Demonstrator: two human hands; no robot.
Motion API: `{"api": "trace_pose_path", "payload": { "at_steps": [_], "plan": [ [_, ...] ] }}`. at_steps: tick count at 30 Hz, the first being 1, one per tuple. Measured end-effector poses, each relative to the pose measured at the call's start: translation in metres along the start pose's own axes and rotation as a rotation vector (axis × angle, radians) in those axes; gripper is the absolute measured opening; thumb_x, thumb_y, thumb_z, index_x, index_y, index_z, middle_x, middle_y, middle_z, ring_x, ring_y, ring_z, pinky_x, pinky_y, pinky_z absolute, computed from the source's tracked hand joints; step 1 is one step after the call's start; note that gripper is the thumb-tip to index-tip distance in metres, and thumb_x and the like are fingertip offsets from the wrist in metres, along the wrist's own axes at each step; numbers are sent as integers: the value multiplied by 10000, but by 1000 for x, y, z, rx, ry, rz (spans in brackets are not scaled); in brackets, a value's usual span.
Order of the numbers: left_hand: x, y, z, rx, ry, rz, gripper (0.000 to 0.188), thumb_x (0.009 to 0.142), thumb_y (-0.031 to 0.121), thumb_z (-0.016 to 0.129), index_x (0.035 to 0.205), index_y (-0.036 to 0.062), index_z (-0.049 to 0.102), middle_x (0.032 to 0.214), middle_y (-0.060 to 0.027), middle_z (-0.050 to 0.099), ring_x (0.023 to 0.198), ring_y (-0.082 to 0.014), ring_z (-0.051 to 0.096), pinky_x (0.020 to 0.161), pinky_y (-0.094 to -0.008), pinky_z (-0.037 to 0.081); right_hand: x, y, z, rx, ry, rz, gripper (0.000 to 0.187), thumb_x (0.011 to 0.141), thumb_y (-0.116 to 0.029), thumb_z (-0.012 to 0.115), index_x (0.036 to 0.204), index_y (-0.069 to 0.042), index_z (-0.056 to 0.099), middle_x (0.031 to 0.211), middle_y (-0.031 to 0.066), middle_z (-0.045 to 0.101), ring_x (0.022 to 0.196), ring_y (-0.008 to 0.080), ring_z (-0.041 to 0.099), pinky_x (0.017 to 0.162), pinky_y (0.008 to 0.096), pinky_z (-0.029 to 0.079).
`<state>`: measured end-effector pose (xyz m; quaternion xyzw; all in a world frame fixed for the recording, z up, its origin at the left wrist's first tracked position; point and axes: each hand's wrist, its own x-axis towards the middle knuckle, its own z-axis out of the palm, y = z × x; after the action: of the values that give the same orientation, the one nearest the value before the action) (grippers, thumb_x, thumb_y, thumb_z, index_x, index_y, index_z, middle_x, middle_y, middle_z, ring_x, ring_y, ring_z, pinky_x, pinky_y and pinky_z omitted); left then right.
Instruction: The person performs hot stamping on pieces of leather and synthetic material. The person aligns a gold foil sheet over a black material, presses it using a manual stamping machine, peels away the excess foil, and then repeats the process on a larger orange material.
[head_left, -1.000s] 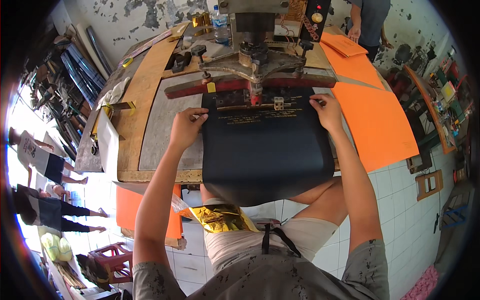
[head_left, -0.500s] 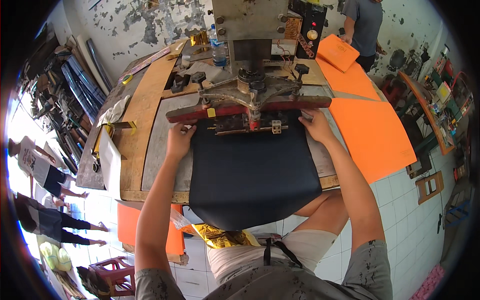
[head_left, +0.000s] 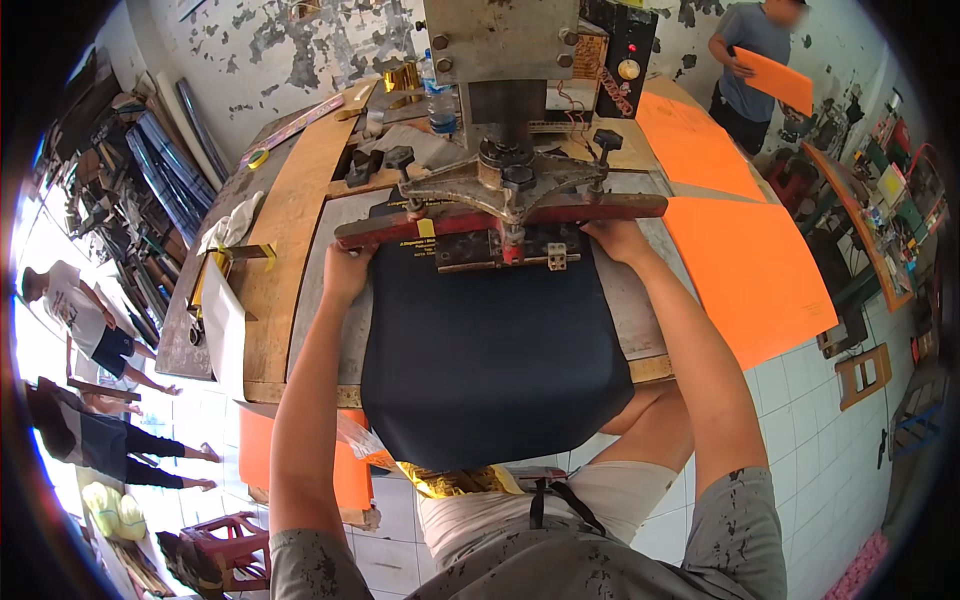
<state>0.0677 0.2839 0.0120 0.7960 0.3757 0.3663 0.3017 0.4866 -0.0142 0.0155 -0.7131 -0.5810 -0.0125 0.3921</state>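
While two people show at the far left, a pale cloth lies on the worktable, with a white sheet bending over the table's edge just below it. A red stool stands on the floor nearer the wearer.

Next comes the person's left hand, set below the left end of a red bar on a metal press. Its fingers are curled in, pinching the left edge of a black sheet.

The black sheet lies across the middle of the press's grey bed, passing under the bar; gold printing shows near its upper left part, and its near end droops over the table's front edge above the wearer's lap. Crumpled gold foil pokes out below that end. A plastic bottle stands behind the press.

To the right, the right hand reaches to the sheet's right edge beneath the bar; its fingertips are hidden there, so whether it grips cannot be told. Beyond it a large orange sheet lies on the table, and at the upper right a co-worker holds an orange piece.
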Motion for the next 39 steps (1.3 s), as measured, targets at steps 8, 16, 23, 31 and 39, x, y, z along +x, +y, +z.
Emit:
{"api": "trace_pose_path", "payload": {
  "at_steps": [8, 16, 23, 31, 39],
  "plan": [
    [8, -10, 3, -25, -43, 33, 192, 941, 80, 771, 1123, 21, 750, 1030, -41, 783, 951, -150, 693, 854, -347, 543, -4, -5, 2, -31, -74, 78, 481, 915, -154, 804, 1342, -32, 620, 1285, 201, 664, 1175, 334, 661, 1024, 442, 509],
    [6, -13, -13, 25, -45, 106, 253, 917, 150, 746, 1125, 6, 760, 945, -126, 782, 859, -230, 707, 795, -387, 540, 0, -9, 0, -18, -116, 121, 497, 933, -254, 796, 1383, -88, 664, 1374, 189, 644, 1326, 385, 575, 1131, 470, 434],
    [-5, 3, -22, 95, -98, 15, 275, 934, 174, 760, 1167, 28, 754, 990, -106, 760, 870, -227, 704, 804, -361, 538, -3, -3, 3, -30, -74, 39, 554, 948, -237, 779, 1470, -121, 633, 1408, 179, 629, 1362, 373, 553, 1158, 463, 416],
    [-41, 32, -52, 88, -186, 84, 327, 973, 203, 752, 1251, 31, 736, 1328, -135, 673, 1156, -276, 676, 962, -409, 538, -3, -7, 1, -14, -13, 34, 474, 964, -192, 754, 1422, -110, 661, 1308, 179, 679, 1318, 381, 587, 1132, 459, 439],
    [-62, 38, -58, 324, -264, 263, 402, 983, 250, 738, 1354, 96, 726, 1500, -155, 594, 1444, -370, 482, 1216, -476, 388, -35, -32, -13, -211, 36, 33, 413, 999, -192, 706, 1393, -73, 668, 1402, 194, 658, 1344, 415, 578, 1122, 475, 454]
  ]
}}
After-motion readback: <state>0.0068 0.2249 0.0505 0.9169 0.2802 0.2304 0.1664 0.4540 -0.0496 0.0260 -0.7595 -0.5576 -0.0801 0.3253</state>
